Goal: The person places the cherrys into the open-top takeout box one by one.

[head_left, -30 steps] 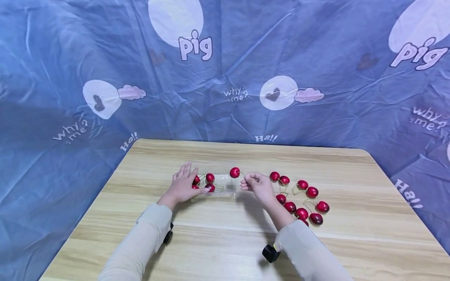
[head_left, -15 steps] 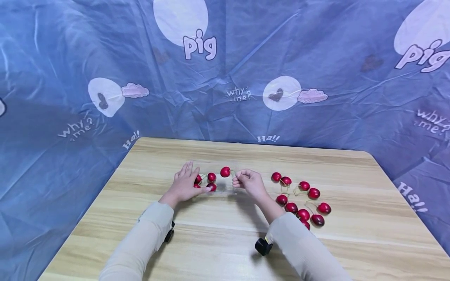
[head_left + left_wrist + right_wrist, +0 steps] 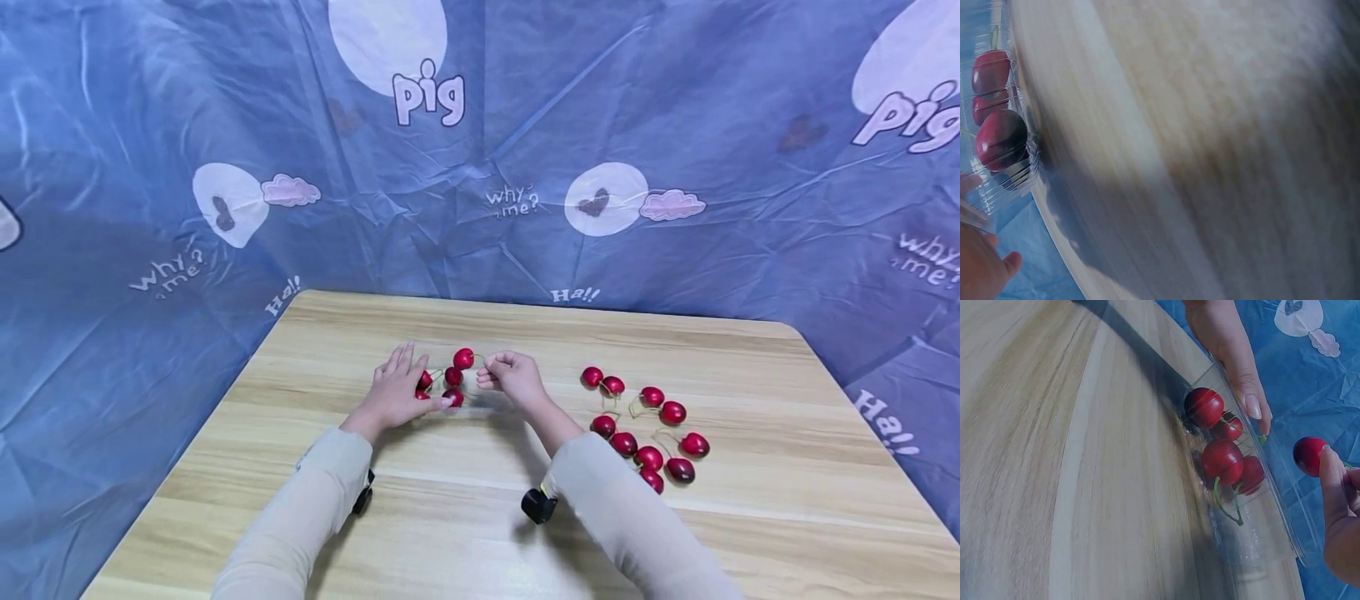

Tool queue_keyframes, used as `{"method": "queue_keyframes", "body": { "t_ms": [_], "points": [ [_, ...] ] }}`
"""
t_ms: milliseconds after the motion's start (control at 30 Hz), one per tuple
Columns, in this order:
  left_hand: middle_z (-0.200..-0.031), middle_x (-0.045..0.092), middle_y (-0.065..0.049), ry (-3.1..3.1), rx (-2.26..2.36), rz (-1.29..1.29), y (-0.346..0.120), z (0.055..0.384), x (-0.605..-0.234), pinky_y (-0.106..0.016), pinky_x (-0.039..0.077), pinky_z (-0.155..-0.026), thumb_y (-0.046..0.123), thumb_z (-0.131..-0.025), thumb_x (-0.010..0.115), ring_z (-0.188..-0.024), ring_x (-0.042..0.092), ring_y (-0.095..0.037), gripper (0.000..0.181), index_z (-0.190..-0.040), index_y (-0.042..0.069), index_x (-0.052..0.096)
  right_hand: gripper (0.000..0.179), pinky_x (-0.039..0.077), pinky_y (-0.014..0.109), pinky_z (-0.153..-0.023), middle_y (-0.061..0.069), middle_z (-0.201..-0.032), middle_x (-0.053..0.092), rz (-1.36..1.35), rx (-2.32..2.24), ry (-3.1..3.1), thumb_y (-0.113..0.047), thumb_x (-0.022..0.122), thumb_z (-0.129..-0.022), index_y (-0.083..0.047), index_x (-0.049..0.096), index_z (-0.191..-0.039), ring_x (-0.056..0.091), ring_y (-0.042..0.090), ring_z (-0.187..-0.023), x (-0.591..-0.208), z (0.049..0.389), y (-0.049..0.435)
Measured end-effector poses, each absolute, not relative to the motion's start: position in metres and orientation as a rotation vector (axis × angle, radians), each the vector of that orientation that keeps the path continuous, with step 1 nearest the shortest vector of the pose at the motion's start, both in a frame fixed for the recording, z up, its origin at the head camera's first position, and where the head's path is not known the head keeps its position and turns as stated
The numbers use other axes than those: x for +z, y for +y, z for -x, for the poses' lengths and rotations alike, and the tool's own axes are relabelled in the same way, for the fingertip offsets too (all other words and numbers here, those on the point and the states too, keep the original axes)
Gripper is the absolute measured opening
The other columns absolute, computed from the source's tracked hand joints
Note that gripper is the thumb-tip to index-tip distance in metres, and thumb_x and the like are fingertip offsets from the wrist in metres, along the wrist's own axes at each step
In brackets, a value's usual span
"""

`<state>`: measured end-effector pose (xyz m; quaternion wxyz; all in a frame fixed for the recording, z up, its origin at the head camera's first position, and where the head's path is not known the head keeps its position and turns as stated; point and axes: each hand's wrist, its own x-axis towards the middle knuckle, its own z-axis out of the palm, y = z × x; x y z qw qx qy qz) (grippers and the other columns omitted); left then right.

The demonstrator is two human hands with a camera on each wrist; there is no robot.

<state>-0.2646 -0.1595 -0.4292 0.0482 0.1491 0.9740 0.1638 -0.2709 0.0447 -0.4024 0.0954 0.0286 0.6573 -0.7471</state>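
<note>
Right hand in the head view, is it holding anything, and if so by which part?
Yes, a red cherry: the right hand pinches it by its stem, with the fruit itself clear of the hand.

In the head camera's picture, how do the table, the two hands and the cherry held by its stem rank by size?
Largest to smallest, as they look:
1. Table
2. Left hand and right hand: too alike to rank
3. Held cherry

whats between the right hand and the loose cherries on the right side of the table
Bare tabletop separates the right hand and loose cherries, seen in the head view.
</note>
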Motion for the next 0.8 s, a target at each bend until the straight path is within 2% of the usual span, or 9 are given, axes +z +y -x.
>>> {"method": "queue_keyframes", "body": {
  "t_ms": [467,800],
  "points": [
    [-0.142,0.002,-0.017,2.984,0.481,-0.474,-0.159,0.266,-0.43,-0.053,0.01,-0.097,0.07,-0.071,0.042,-0.129,-0.003,-0.03,0.094,-0.137,0.006,0.023,0.02,0.05,0.026,-0.062,0.016,-0.07,0.058,-0.17,-2.177,1.912,0.004,0.042,-0.088,0.021,0.047,-0.098,0.058,0.014,-0.055,-0.406,0.286,0.031],
    [-0.142,0.002,-0.017,2.99,0.477,-0.471,-0.159,0.267,-0.43,-0.052,0.01,-0.097,0.073,-0.069,0.039,-0.129,-0.002,-0.03,0.098,-0.137,0.005,0.022,0.02,0.05,0.028,-0.06,0.014,-0.065,0.057,-0.17,-2.195,1.842,0.006,0.042,-0.087,0.022,0.046,-0.097,0.059,0.015,-0.053,-0.414,0.293,0.023]
  ]
}}
